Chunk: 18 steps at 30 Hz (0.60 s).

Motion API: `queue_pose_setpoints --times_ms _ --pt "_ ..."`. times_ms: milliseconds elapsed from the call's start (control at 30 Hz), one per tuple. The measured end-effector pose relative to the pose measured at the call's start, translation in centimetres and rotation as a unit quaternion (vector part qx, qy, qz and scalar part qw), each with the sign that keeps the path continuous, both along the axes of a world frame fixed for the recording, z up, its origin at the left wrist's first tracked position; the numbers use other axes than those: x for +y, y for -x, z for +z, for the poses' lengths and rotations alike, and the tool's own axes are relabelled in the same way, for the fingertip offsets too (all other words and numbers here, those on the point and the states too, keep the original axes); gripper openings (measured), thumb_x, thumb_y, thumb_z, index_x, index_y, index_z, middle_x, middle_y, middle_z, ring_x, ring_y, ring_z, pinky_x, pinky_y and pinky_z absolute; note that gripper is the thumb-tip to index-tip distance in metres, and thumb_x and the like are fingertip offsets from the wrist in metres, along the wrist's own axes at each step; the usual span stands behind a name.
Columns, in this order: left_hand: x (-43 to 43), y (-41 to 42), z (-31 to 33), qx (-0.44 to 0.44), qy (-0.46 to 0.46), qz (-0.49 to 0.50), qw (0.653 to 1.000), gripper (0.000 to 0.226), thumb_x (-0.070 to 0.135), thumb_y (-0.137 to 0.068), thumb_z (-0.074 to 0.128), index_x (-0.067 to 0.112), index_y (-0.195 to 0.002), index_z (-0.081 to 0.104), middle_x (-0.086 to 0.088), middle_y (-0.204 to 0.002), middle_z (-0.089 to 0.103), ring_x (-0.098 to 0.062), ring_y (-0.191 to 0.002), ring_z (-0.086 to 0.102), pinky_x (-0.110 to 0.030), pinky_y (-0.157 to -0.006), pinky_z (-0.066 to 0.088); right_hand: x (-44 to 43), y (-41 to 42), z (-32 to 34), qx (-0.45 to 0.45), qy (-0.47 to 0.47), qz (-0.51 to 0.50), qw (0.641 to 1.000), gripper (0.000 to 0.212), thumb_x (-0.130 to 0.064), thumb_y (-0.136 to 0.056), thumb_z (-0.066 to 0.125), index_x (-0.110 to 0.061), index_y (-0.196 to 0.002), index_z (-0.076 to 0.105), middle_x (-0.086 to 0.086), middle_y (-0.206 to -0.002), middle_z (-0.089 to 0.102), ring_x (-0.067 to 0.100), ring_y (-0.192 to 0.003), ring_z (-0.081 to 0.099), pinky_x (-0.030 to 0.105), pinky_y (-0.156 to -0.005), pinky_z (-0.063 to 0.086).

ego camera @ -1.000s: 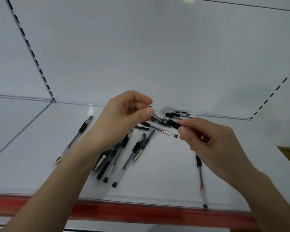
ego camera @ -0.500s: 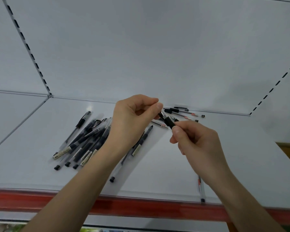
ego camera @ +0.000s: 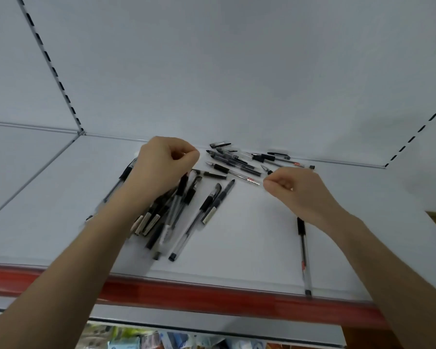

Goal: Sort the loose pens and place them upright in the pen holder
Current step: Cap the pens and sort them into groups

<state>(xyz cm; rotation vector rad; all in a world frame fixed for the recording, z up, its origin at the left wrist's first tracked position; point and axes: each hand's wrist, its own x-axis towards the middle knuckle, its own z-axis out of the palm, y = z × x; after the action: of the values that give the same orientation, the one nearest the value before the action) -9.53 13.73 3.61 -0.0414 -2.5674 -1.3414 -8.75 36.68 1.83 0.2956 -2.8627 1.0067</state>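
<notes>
Both hands were curled nearly closed above the shelf [ego camera: 237, 248]: left hand [ego camera: 165, 167] pinched fingertips together, right hand [ego camera: 296, 190] pinched a pen [ego camera: 266, 170].

- Only 1 view: head cam, worn by the person, wide-angle.
- It looks forward and down onto a white shelf [ego camera: 249, 248], from above its red front edge [ego camera: 186, 292].
- Cam is near: both forearms enter from the bottom corners.
- The shelf's back wall [ego camera: 224, 71] fills the upper half.
- No 2nd view, so no shared part.
</notes>
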Motion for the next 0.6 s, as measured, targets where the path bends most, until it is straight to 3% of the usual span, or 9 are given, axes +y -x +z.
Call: queue_pose_setpoints --times_ms 100,233,367,467,600 --pt "-1.0 0.7 -0.5 -0.020 0.106 0.004 0.994 0.013 0.020 -0.085 0.057 0.019 -0.078 0.069 0.008 -0.065 0.059 -0.008 -0.056 0.049 -0.016 -0.055 0.040 -1.3 0.8 -0.4 0.001 -0.016 0.045 0.999 0.010 -0.015 -0.085 0.060 -0.009 -0.083 0.068 0.003 -0.078 0.066 0.014 -0.074 0.057 0.011 -0.065 0.038" --pt "-1.8 1.1 -1.3 -0.032 0.161 0.008 0.986 0.018 0.027 -0.086 0.059 0.016 -0.095 0.069 -0.003 -0.080 0.064 -0.016 -0.071 0.052 -0.024 -0.064 0.037 -3.1 1.5 -0.6 0.021 -0.040 0.114 0.992 0.011 -0.014 -0.086 0.060 -0.010 -0.090 0.069 0.004 -0.085 0.066 0.017 -0.078 0.059 0.029 -0.076 0.045" --pt "-2.0 0.7 -1.9 0.012 0.168 0.021 0.986 0.019 0.025 -0.088 0.055 0.013 -0.096 0.068 -0.005 -0.091 0.068 -0.018 -0.081 0.054 -0.026 -0.075 0.040 -4.2 1.7 -1.1 0.009 -0.147 0.199 0.969 0.028 -0.021 -0.089 0.058 -0.018 -0.116 0.062 0.001 -0.104 0.050 0.012 -0.099 0.044 0.026 -0.088 0.034" --pt "-1.3 -0.4 -1.8 0.070 0.156 0.010 0.985 0.016 0.020 -0.087 0.056 0.011 -0.089 0.070 -0.002 -0.087 0.069 -0.014 -0.076 0.054 -0.020 -0.070 0.034 -4.0 1.8 -1.0 0.044 -0.196 0.198 0.959 0.020 -0.028 -0.086 0.061 -0.020 -0.104 0.063 0.000 -0.108 0.054 0.018 -0.106 0.044 0.033 -0.093 0.036" --pt "0.9 -2.3 -1.9 0.096 0.153 -0.077 0.981 0.014 0.019 -0.084 0.062 0.009 -0.087 0.072 -0.001 -0.078 0.065 -0.012 -0.071 0.051 -0.013 -0.062 0.034 -3.2 1.9 -1.1 0.069 -0.219 0.230 0.946 0.014 -0.029 -0.086 0.061 -0.018 -0.093 0.064 -0.002 -0.097 0.062 0.019 -0.096 0.049 0.035 -0.088 0.038"
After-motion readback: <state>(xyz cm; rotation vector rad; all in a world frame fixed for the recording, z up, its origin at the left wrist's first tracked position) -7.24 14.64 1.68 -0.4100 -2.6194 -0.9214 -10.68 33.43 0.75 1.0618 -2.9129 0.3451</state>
